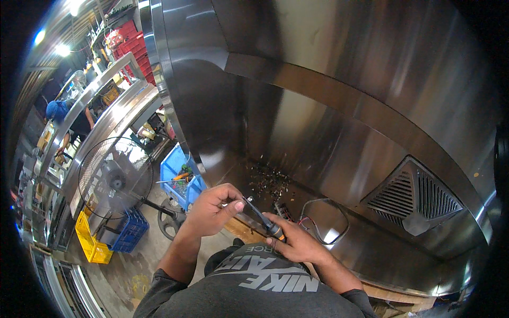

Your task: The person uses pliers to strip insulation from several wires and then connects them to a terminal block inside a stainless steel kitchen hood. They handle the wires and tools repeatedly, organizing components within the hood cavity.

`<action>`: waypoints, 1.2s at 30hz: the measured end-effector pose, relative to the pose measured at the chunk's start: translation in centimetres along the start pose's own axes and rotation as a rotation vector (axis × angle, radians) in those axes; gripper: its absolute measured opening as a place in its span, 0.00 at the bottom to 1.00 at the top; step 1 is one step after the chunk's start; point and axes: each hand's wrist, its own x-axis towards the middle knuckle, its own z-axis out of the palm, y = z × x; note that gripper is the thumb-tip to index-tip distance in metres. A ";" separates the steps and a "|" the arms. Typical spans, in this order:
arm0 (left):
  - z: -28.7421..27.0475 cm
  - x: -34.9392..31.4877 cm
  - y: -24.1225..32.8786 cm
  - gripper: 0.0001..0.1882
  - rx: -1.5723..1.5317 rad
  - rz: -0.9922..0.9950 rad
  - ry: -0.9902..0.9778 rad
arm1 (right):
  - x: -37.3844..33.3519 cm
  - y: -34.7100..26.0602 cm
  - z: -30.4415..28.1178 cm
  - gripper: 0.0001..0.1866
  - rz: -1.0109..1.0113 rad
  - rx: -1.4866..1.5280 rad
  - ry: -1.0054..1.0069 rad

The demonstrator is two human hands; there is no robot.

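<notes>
At the bottom centre of the frame the person's grey shirt (265,289) fills the lower edge, both forearms rising from it. The right hand (297,241) is closed around the handle of a screwdriver (263,217), just right of centre and low in the frame; the tool has a dark grip with an orange band near the hand, and its thin dark shaft slants up and to the left. The left hand (214,206), just left of centre, has its fingers curled in, thumb and fingertips pinched together right at the tip of the shaft; whether something small sits between them cannot be told.

Just beyond the hands, a scatter of small screws and bits (270,183) lies on the sloping floor of a large stainless steel hood (328,106) that fills the centre and right of the frame. A loop of grey cable (323,217) lies to the right of the screwdriver. Further right sits a triangular louvred vent (419,199) set in the steel.

Left of the hood, lower in the scene, stand a pedestal fan (114,177), a yellow crate (90,241) touching a blue crate (130,228), and a blue tray of tools (180,175). In the upper left, far off, another person (69,114) in a blue cap bends over a bench, and red crates (132,45) are stacked higher up.
</notes>
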 end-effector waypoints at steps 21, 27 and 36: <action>1.4 0.0 -2.0 0.07 -0.610 0.190 -0.189 | -0.2 0.2 1.5 0.25 0.001 0.066 -0.039; 1.2 0.0 -2.1 0.09 -0.636 0.253 -0.259 | 0.7 2.1 0.8 0.24 0.062 0.321 -0.360; -0.6 -1.1 -2.4 0.14 -0.113 0.023 0.194 | 3.1 3.9 2.4 0.27 0.104 0.351 -0.185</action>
